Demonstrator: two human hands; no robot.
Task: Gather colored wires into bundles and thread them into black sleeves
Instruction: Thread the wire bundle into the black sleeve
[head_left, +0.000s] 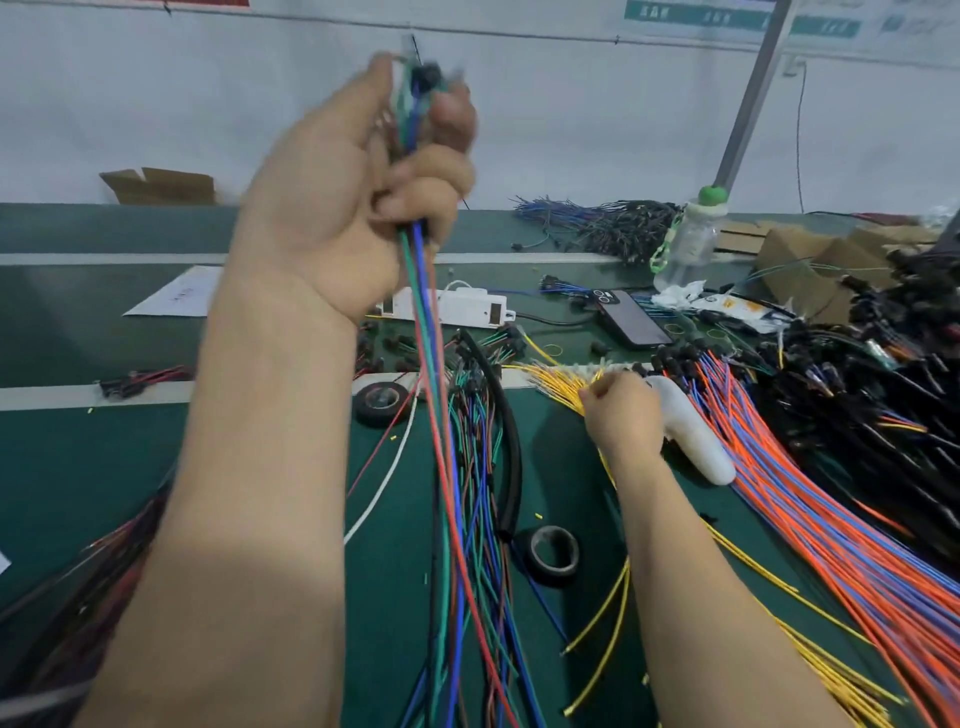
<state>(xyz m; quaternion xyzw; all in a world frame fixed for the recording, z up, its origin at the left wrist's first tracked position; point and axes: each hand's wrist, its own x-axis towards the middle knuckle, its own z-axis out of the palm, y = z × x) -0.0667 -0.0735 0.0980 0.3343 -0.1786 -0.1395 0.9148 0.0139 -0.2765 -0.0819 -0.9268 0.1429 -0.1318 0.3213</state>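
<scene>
- L hand (358, 208) raised, fist tight round wire bundle (423, 322) (green/blue/red) near its top ends; tails hang to desk (78, 467), prob. held high so strands fall straight & even.
- R hand (626, 415) low on desk, fingertips pinching into yellow wires (558, 382), likely picking next strand.
- Corrugated black sleeve (511, 441) lies btwn both hands, not yet threaded.

Yellow wires (558, 382), green table (78, 467), black sleeve (511, 441).

Head-worn view, forward-down over workbench (78, 467)
</scene>
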